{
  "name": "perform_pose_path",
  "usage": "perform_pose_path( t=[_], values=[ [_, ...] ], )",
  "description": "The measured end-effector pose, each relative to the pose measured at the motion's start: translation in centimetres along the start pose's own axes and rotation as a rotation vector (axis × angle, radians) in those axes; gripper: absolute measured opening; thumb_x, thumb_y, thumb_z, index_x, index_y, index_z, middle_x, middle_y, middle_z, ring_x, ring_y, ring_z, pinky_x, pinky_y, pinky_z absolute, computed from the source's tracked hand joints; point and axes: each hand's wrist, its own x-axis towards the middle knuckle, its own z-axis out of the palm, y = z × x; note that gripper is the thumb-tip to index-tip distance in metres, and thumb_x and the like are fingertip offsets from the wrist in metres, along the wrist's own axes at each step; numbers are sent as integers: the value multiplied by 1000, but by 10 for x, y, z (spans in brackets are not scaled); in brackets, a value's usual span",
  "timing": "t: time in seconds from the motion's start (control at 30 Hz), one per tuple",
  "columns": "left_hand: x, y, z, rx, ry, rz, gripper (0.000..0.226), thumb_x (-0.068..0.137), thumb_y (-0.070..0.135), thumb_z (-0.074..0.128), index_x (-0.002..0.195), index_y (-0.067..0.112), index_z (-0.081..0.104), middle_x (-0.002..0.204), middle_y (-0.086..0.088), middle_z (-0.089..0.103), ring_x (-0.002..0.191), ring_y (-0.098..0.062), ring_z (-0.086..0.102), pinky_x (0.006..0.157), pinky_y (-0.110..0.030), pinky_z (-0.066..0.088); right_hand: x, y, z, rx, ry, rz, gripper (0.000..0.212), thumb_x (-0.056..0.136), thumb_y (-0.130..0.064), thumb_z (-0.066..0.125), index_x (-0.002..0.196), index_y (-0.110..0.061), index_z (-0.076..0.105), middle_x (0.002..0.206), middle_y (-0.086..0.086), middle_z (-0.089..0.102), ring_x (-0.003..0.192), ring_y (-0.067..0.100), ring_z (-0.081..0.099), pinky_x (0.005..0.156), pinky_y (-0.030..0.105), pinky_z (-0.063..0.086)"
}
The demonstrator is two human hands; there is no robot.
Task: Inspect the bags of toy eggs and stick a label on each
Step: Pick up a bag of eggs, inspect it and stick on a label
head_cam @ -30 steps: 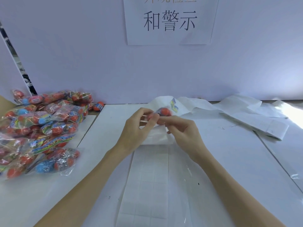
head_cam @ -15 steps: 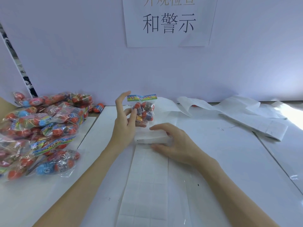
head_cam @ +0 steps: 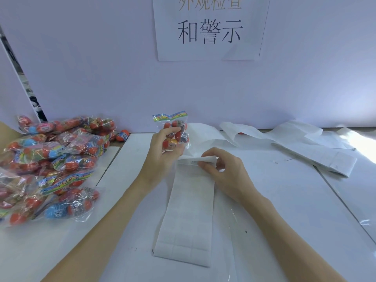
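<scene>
Left hand (head_cam: 162, 153) grips egg bag (head_cam: 176, 132) — right hand (head_cam: 221, 171) pinches label strip (head_cam: 189, 210).

Egg bag (head_cam: 175, 132) in left hand (head_cam: 160, 157)

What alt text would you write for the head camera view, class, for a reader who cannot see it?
A person's left hand holds up a clear bag of toy eggs while the right hand pinches the folded top edge of a white label strip lying on the white table. A pile of similar bags sits at the left, below a paper sign on the wall.
</scene>
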Motion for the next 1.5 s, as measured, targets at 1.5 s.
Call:
perform_pose_path(
  t=[1.5],
  values=[
    [-6, -16, 18, 149, -127, -72, 44, 109, 25, 53, 74, 2, 67, 92, 0, 49, 77, -8, 52, 75, -22, 40, -2, -4, 6, -168, 125, -184, 7, 98, -18, 72, 105, -18, 73, 94, -7, 74, 86, 13, 69, 80, 26, 51]
  ],
)
